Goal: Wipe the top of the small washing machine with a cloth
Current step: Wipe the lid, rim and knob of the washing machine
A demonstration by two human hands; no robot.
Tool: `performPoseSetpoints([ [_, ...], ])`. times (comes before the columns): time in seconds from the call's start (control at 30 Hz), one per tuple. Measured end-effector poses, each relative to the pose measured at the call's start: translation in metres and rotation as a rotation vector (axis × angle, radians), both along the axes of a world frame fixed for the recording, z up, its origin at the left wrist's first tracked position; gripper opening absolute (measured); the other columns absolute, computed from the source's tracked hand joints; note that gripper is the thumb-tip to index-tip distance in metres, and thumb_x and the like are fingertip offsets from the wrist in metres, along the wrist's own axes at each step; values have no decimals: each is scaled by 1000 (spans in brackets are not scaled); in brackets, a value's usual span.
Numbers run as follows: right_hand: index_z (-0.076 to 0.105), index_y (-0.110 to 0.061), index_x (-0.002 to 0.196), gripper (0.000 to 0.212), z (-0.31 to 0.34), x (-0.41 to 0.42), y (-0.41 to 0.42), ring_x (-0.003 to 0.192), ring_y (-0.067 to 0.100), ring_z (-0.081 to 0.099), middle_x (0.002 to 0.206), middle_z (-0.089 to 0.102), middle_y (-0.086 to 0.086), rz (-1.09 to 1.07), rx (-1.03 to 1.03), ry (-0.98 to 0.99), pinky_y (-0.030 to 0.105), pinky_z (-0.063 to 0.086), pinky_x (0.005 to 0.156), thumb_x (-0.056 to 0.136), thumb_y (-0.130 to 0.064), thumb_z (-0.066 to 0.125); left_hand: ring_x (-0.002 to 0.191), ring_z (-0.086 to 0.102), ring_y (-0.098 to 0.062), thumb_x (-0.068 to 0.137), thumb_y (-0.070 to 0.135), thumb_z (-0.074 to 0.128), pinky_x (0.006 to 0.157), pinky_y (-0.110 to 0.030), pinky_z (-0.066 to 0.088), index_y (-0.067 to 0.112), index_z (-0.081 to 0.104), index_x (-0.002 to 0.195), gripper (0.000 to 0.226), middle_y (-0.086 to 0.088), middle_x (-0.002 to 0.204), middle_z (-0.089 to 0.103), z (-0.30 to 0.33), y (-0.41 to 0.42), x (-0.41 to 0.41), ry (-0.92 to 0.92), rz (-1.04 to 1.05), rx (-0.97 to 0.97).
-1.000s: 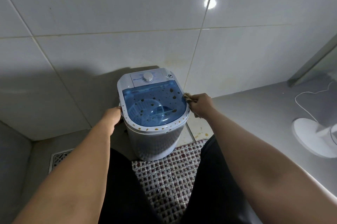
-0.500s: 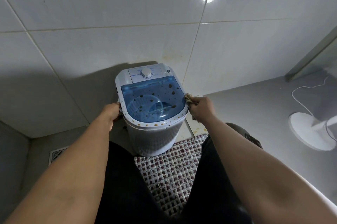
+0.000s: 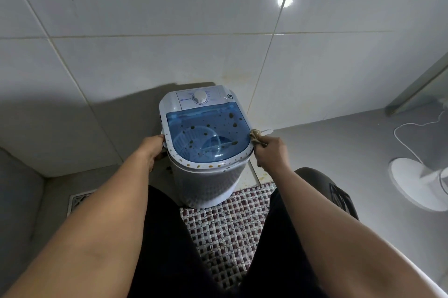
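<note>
Nearest the camera, two bare forearms reach forward over dark-clothed legs and a woven maroon-and-white checked floor mat [image 3: 228,229] lying on the grey floor [image 3: 339,142]. Just beyond the mat's far edge stands the small white washing machine with a translucent blue lid [image 3: 206,137], close against the tiled wall. Brown spots dot the blue lid, and more sit along the white rim at its near edge.

On the machine's left side, the left hand [image 3: 151,149] grips the rim; its fingers curl round the edge and are mostly hidden behind it, so how tightly they close cannot be told. On the right side, the right hand [image 3: 270,152] is closed into a fist around a crumpled tan cloth [image 3: 255,137], whose bunched end sticks out from the fingers and touches the right edge of the lid.

Farther back on the machine's top, a white round dial [image 3: 200,97] sits in the pale control panel.

Off to the left, a metal floor drain grate [image 3: 78,202] lies near the wall corner. Far right, a white round fan base [image 3: 419,183] rests on the floor, with a white cord [image 3: 409,127] looping behind it.
</note>
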State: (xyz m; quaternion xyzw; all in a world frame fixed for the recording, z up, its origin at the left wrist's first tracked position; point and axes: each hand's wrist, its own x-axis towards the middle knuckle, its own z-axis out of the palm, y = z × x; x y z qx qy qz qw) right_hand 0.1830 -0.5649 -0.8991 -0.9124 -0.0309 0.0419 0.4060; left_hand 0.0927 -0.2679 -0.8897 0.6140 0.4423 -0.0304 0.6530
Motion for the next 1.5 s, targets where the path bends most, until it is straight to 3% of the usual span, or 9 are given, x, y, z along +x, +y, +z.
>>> performPoseSetpoints([
  [0.17, 78, -18, 113, 32, 3, -6, -1, 45, 22, 67, 64, 70, -1, 14, 27, -19, 33, 56, 41, 92, -12, 56, 125, 63, -31, 103, 31, 53, 90, -44, 32, 10, 69, 131, 39, -9, 133, 68, -2, 2, 0, 31, 2, 20],
  [0.4, 72, -23, 98, 24, 2, 4, 4, 66, 20, 67, 77, 68, -3, 68, -142, -78, 29, 50, 53, 94, -40, 55, 118, 66, -31, 103, 28, 53, 90, -41, 39, 11, 76, 109, 30, -7, 116, 72, -7, 4, 2, 18, -6, 28],
  [0.63, 48, -25, 119, 42, 2, 36, 15, 76, 33, 70, 97, 67, 4, 32, -216, 14, 51, 62, 67, 91, -58, 45, 121, 65, -33, 102, 18, 53, 108, -43, 48, 9, 76, 90, 27, -14, 119, 73, -19, 13, 5, -23, -35, 19],
  [0.73, 53, -23, 126, 49, 10, 55, 18, 79, 36, 71, 102, 70, 8, 30, -206, 32, 50, 62, 69, 91, -56, 44, 123, 62, -30, 103, 21, 50, 102, -36, 40, 4, 76, 107, 31, -10, 126, 70, -16, 11, 5, 17, -28, 39],
  [0.87, 69, -16, 92, 33, 31, 78, 34, 61, 27, 68, 88, 73, 13, 122, -186, 52, 36, 60, 53, 99, -42, 50, 126, 59, -28, 106, 30, 47, 91, -39, 28, 9, 67, 132, 39, -7, 137, 63, -15, 12, 6, 59, -24, 74],
  [1.03, 62, -28, 137, 40, 26, 91, 37, 110, 33, 65, 129, 67, 8, 175, -182, 106, 36, 55, 84, 99, -30, 50, 126, 60, -30, 105, 30, 47, 91, -39, 31, 12, 69, 130, 38, -9, 131, 66, -14, 10, 5, 63, -22, 57],
  [1.17, 73, -28, 121, 29, 22, 82, 26, 55, 25, 59, 80, 69, 8, 148, -42, 167, 30, 50, 46, 101, -25, 53, 122, 63, -31, 101, 34, 52, 103, -42, 41, 15, 70, 128, 38, -8, 132, 69, -18, 19, 4, 55, -22, 44],
  [1.33, 74, -25, 120, 31, 6, 56, 14, 41, 21, 52, 60, 60, 2, 94, 37, 125, 22, 40, 37, 102, -34, 51, 125, 62, -29, 101, 31, 52, 109, -40, 40, 18, 76, 102, 27, -6, 126, 70, -13, 15, 0, 21, -13, 11],
  [1.5, 71, -25, 128, 37, -7, 34, 7, 81, 18, 70, 107, 78, 0, 94, -47, -47, 35, 61, 75, 101, -42, 51, 121, 65, -31, 99, 27, 56, 109, -48, 48, 19, 75, 85, 25, -10, 115, 74, -22, 18, 2, -33, -2, -6],
])
